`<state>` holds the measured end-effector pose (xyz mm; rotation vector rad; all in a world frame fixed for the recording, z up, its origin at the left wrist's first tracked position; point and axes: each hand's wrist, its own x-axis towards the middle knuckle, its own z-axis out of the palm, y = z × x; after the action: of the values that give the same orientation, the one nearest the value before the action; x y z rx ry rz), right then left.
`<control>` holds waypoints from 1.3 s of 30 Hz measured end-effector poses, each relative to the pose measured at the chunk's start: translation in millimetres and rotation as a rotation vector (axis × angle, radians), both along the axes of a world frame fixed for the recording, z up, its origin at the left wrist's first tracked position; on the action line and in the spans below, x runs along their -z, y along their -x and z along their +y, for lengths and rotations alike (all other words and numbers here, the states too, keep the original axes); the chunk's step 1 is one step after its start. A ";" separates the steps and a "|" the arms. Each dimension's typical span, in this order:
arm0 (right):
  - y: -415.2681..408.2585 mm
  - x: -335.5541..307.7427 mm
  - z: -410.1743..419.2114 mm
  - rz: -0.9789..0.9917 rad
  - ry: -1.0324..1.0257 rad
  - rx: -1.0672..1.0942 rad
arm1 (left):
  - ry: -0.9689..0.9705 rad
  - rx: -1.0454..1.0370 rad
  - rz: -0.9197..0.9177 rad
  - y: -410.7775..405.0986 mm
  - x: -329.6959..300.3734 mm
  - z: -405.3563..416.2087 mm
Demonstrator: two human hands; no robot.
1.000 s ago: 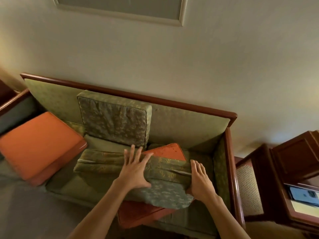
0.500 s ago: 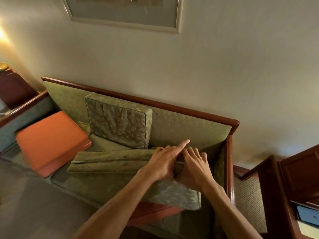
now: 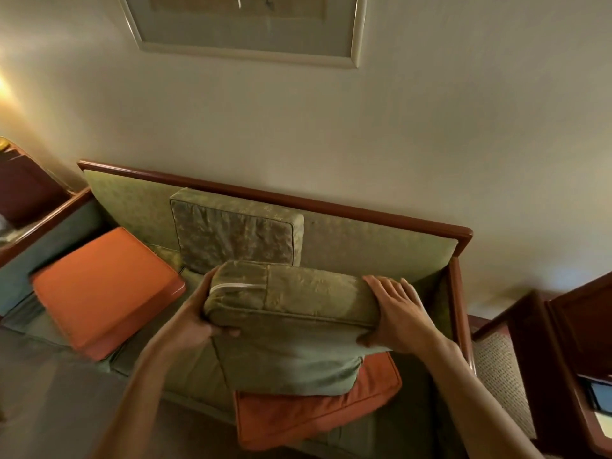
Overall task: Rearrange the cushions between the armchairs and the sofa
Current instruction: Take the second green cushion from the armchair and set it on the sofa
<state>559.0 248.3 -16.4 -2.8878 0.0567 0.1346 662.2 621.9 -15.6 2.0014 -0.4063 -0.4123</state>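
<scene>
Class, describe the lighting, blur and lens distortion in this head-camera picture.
Head view: warm, dim light, with a bright glow on the wall at far left; the wide-angle lens bows the sofa rail; the orange cushion at left looks slightly motion-smeared.

Green floral-patterned cushion (image 3: 291, 329), plain orange cushion (image 3: 102, 286), green patterned sofa (image 3: 374, 240), reddish-brown trim

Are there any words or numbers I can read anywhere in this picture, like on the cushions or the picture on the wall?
None can be read.
Framed picture on the wall: faint marks, too blurred to read.
Blue-and-white item on the dark wooden side table: cut off and blurred, unreadable.
Patterned green cushion held in both hands: woven pattern only, no words.
</scene>
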 end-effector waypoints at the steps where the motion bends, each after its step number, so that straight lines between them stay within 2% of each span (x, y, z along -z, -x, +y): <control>1: -0.8 -0.5 -5.5 0.018 0.021 -0.005 | -0.022 -0.004 0.013 -5.5 -2.3 10.5; 4: -10.9 -7.8 -10.0 0.120 -0.041 0.071 | -0.139 0.058 0.071 -26.8 -15.8 28.9; 6: -16.1 -4.6 -14.0 0.146 -0.142 0.113 | -0.245 0.115 0.186 -37.6 -28.5 27.3; 8: -15.1 3.8 -19.5 0.117 -0.199 0.115 | -0.436 0.100 0.206 -42.6 -42.2 12.3; 9: -13.3 9.0 -21.7 0.094 -0.218 0.116 | -0.541 0.084 0.114 -42.3 -49.4 -1.6; 11: -8.8 18.5 -22.4 0.052 -0.240 0.113 | -0.674 0.096 -0.182 -31.2 -63.6 -43.7; 13: -7.1 24.3 -20.4 0.002 -0.261 0.096 | -0.693 0.210 -0.388 -9.8 -66.4 -102.9; 17: -4.3 29.9 -11.1 -0.095 -0.337 0.055 | -0.738 0.462 -0.509 42.4 -25.1 -222.5; 19: 4.6 40.7 -12.2 -0.134 -0.368 0.092 | -0.802 0.441 -0.592 57.7 -3.7 -252.6; 22: 20.8 51.5 -24.8 -0.144 -0.500 0.175 | -0.756 0.417 -0.680 65.3 15.8 -267.4; 24: 20.6 37.0 -36.0 -0.162 -0.540 0.153 | -0.711 0.416 -0.713 62.2 11.9 -274.0; 29: -1.0 -62.1 -40.2 -0.208 -0.470 -0.034 | -0.551 0.370 -0.664 34.2 -68.0 -263.0; 32: -7.2 -117.9 -11.0 -0.299 -0.387 -0.105 | -0.246 0.314 -0.521 19.7 -114.3 -212.1; 34: -11.2 -135.5 24.1 -0.410 -0.375 -0.192 | -0.090 0.283 -0.420 12.5 -121.6 -170.3; 36: -23.4 -118.8 59.3 -0.423 -0.325 -0.230 | -0.101 0.249 -0.353 5.8 -105.3 -133.5; 37: -29.8 -95.1 74.9 -0.369 -0.284 -0.221 | -0.125 0.233 -0.270 3.5 -84.8 -118.2; 39: -34.0 -28.1 91.1 -0.148 -0.237 -0.167 | -0.147 0.192 0.008 7.3 -25.8 -95.3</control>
<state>593.0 339.4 11.7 -2.6532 -0.2135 -0.0402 654.9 526.5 10.2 2.1097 -0.5799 -0.5843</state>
